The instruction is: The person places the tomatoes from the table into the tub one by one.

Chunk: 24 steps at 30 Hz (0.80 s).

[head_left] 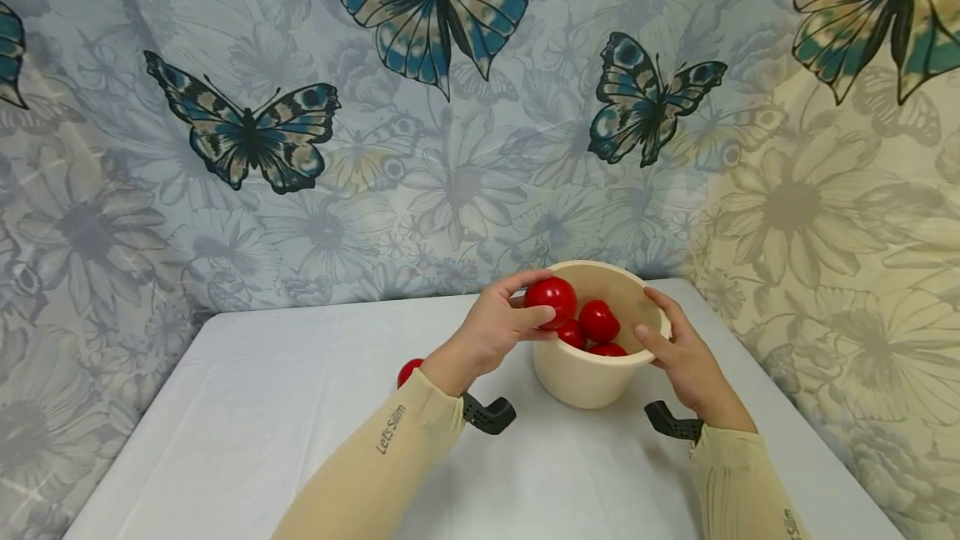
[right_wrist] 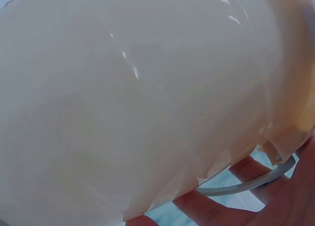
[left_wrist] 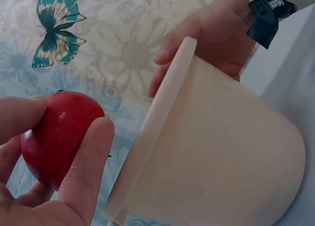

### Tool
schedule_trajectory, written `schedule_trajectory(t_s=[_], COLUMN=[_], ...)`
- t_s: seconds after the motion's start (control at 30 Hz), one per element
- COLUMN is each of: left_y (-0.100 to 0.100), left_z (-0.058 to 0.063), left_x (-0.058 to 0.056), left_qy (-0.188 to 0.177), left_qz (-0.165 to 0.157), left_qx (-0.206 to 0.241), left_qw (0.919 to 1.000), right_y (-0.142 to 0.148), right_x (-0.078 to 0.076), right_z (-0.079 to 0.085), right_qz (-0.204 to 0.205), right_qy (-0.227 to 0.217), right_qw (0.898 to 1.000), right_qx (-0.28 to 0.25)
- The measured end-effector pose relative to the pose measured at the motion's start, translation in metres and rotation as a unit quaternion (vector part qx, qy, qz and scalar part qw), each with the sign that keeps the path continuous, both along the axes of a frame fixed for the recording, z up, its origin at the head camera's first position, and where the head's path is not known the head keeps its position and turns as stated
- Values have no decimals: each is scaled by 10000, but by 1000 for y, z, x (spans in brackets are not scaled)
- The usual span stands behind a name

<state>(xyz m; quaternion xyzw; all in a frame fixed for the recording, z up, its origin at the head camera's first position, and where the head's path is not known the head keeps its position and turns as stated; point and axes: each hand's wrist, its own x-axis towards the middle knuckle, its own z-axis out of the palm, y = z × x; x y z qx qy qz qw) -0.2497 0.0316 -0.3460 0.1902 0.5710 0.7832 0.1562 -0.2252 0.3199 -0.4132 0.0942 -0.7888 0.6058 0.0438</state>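
Note:
My left hand (head_left: 491, 327) holds a shiny red tomato (head_left: 550, 302) between thumb and fingers, over the left part of a cream bucket's (head_left: 581, 383) rim. In the left wrist view the tomato (left_wrist: 61, 137) shows clear of the bucket wall (left_wrist: 211, 147). Several more tomatoes (head_left: 598, 322) lie inside the bucket. On its right side, my right hand (head_left: 690, 361) grips the rim, the thumb over the inner edge. Bucket wall (right_wrist: 147, 88) fills most of the right wrist view, with fingers (right_wrist: 211, 209) at its edge. One more tomato (head_left: 408, 370) sits on the table, partly hidden behind my left wrist.
A white cloth covers the table (head_left: 300, 382). Behind it hangs a backdrop (head_left: 480, 215) with butterflies and flowers. The bucket stands near the table's far right edge. A thin grey handle (right_wrist: 246, 185) runs beside the bucket in the right wrist view.

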Motion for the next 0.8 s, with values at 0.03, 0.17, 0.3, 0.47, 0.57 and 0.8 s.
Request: schedule_trajectory(t_s=[0.03, 0.17, 0.3, 0.47, 0.57, 0.8], left_y=[1, 6, 10, 13, 14, 15], left_z=[0, -3, -5, -7, -7, -6], left_x=[0, -2, -3, -3, -3, -4], left_qy=[1, -37, -132, -197, -213, -229], left_qz=[8, 12, 24, 77, 94, 155], left_qx=[-17, -35, -72, -140, -167, -320], left_qw=[10000, 10000, 9999, 9997, 9996, 9991], right_y=[0, 2, 1, 0, 0, -1], right_x=[0, 0, 0, 0, 0, 1], right_z=[0, -1, -2, -2, -1, 1], right_qz=[-2, -4, 24, 66, 62, 74], right_qy=[8, 49, 32, -3, 5, 4], right_qw=[10000, 10000, 10000, 9999, 9999, 9999], right_qx=[-1, 21, -36, -150, -148, -147])
